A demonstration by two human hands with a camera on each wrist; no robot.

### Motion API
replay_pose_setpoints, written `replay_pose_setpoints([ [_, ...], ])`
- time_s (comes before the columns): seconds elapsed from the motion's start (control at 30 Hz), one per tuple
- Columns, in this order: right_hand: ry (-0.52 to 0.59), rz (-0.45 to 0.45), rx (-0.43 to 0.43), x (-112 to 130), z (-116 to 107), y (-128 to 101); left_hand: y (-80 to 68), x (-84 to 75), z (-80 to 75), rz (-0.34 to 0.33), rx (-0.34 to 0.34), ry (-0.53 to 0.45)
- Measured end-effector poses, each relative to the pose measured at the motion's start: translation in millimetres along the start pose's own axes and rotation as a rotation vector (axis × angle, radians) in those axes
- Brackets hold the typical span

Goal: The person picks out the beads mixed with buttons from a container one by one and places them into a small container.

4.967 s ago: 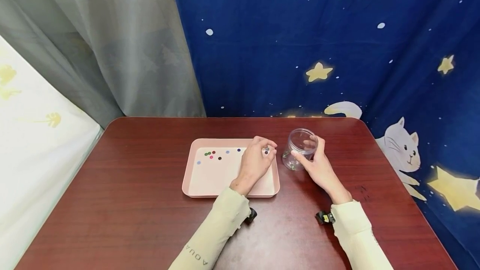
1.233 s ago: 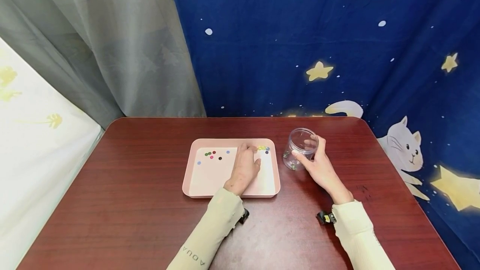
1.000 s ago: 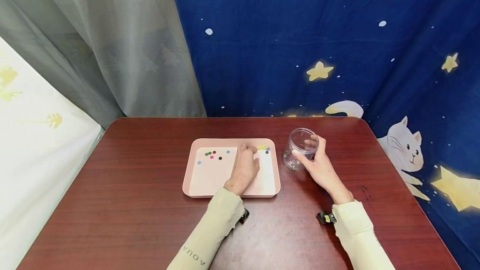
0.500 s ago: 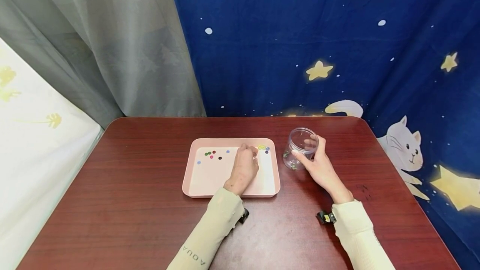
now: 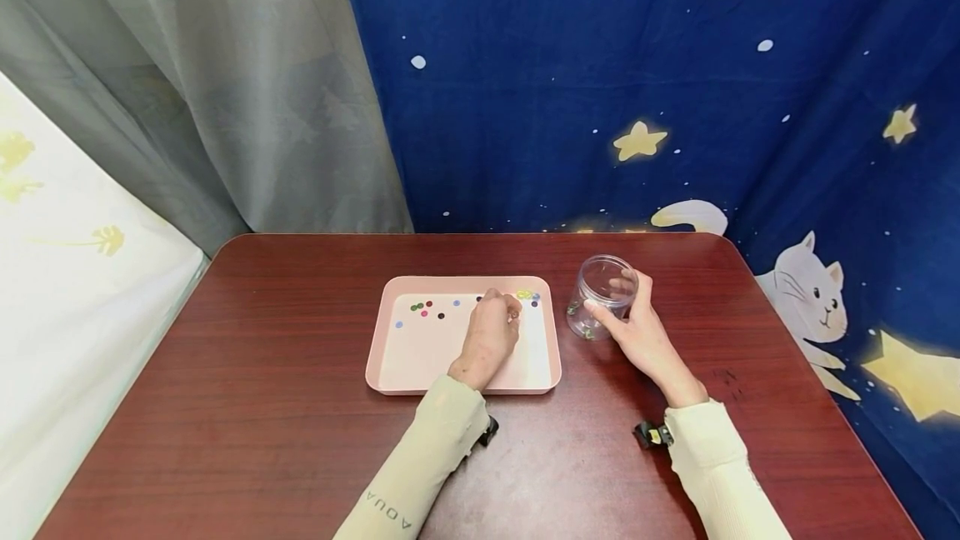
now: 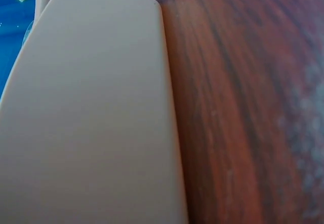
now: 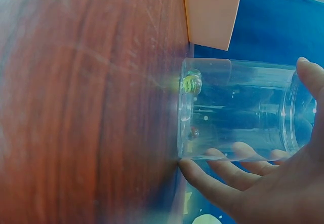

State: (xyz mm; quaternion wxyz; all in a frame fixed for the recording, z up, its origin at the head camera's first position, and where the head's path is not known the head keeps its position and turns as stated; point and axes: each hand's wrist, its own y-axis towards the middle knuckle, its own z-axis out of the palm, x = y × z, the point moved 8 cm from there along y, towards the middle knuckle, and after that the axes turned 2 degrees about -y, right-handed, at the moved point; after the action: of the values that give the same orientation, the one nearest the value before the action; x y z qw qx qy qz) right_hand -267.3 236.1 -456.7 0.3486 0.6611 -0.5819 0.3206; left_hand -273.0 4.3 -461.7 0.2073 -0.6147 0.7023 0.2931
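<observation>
My left hand [image 5: 489, 332] is over the pink tray [image 5: 397, 365], fingers curled, pinching what looks like a small brownish round piece [image 5: 513, 315]; its kind is unclear. The tray's side [image 6: 96, 107] hides most of that hand in the left wrist view. My right hand [image 5: 637, 332] grips a clear lidless jar [image 5: 602, 290] standing upright right of the tray, thumb on the near side, fingers round the far side. At the jar's bottom lie a green-striped glass marble [image 7: 192, 84] and a small reddish piece [image 7: 194, 132].
Small round buttons in green, red, pink, black and light blue [image 5: 399, 325] lie in the tray's left part. Yellowish clear pieces [image 5: 523, 295] and a dark blue button [image 5: 535, 304] sit at its far right corner. Curtains [image 5: 525, 90] hang behind the brown table [image 5: 285, 407].
My left hand has come from the tray's right corner to its middle. Its fingers have since drawn together and shifted slightly, and a dark button beside them shows again. My right hand holds the jar still.
</observation>
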Motion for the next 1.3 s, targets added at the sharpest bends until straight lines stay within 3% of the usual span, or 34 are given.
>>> replay_pose_setpoints([
  [0.77,-0.002,-0.005,0.002,-0.4,-0.2,0.0,-3.0,2.4,-0.9,-0.048,0.041,0.047],
  [1.3,0.003,-0.003,0.002,-0.9,-0.1,0.1,-1.3,1.3,-2.4,-0.033,0.000,0.026],
])
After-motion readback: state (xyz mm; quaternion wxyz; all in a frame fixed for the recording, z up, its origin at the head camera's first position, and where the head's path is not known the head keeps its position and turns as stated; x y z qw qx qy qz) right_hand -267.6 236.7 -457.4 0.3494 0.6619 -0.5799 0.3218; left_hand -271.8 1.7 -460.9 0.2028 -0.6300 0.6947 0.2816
